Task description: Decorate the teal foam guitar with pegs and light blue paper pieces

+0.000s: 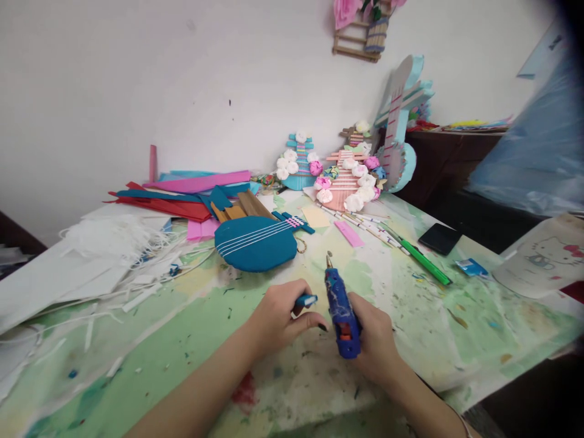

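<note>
Presently, work sits over the middle of the paint-stained green-and-white surface (182, 359), toward its near edge. Left grip (278, 310): fingers curled on a small blue piece with a white end (306, 300), thumb tip apart from it. Right grip (376, 334): wrapped round a dark-blue plastic glue gun (340, 304), metal nozzle (329, 260) toward the far edge. Main risk, as judged — a burn, should the nozzle be hot and the left fingers stray onto it. With the thumb off, the small piece could twist or slip. A stray drip could mark the teal lute-shaped panel with white strings (255, 246), farther toward the far edge — or the surface itself.
</note>
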